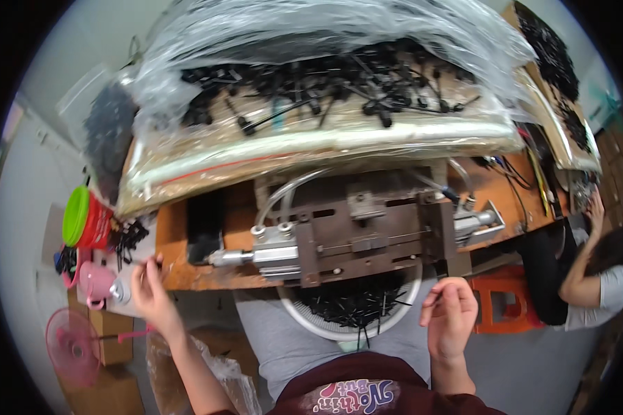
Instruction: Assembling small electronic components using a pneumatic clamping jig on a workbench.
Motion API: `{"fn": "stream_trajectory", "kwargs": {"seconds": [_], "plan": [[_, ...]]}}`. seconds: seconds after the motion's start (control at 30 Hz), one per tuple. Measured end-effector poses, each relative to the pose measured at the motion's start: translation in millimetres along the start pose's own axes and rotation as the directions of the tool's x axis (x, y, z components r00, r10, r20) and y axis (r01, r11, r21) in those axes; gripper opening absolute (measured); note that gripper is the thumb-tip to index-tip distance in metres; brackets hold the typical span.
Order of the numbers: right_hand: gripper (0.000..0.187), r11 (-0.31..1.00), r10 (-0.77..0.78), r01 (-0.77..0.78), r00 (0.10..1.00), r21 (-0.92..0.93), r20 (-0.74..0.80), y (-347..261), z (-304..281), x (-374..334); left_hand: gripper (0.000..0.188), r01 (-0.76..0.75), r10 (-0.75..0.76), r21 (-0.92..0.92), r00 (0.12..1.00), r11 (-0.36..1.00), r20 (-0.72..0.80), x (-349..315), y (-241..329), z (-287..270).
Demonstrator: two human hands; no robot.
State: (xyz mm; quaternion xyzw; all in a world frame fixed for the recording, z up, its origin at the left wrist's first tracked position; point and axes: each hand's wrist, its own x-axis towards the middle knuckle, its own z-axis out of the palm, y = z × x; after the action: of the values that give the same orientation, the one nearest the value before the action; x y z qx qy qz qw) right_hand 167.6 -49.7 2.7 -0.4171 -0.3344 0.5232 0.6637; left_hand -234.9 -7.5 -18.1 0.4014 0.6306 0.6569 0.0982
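Note:
My left hand (154,299) is raised at the left end of the bench, next to the pink mug. Its fingers are closed, with a small dark bit at their tips that I cannot name. To the right of the clamping fixture (367,241), my right hand (453,317) is held with curled fingers, thumb against the fingertips. Something small and dark shows by that pinch, too small to name. The fixture is a dark metal plate with a silver pneumatic cylinder (277,253) on its left and clear air hoses. Below it, a white basket (316,330) of black thin parts rests on my lap.
Behind the fixture, a plastic-lined tray (325,142) holds many black rod-like parts. At left are a green-rimmed red bucket (98,225), a pink mug (98,282) and a pink fan (73,346). An orange stool (509,304) and a seated person (599,287) are at right.

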Motion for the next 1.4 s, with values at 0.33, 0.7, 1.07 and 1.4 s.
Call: {"fn": "stream_trajectory", "kwargs": {"seconds": [0.33, 0.7, 1.07, 1.4], "plan": [[0.028, 0.985, 0.150, -0.163, 0.966, 0.050, 0.210, 7.0, 16.0, 15.1, 0.029, -0.390, 0.465, -0.273, 0.582, 0.879, 0.666, -103.5, 117.7, 73.9], [0.019, 0.961, 0.252, -0.273, 0.933, 0.048, 0.255, 8.9, 15.4, 19.0, 0.031, -0.270, 0.510, -0.442, 0.293, 0.855, 0.809, -137.0, 114.1, 103.8], [0.019, 0.974, 0.208, -0.223, 0.952, 0.044, 0.224, 17.6, 15.7, 16.6, 0.029, -0.256, 0.509, -0.443, 0.336, 0.859, 0.793, -146.2, 101.5, 103.1], [0.018, 0.983, 0.176, -0.182, 0.957, 0.008, 0.229, 18.3, 16.9, 15.0, 0.025, -0.269, 0.494, -0.424, 0.304, 0.865, 0.815, -145.6, 104.3, 100.1]]}}
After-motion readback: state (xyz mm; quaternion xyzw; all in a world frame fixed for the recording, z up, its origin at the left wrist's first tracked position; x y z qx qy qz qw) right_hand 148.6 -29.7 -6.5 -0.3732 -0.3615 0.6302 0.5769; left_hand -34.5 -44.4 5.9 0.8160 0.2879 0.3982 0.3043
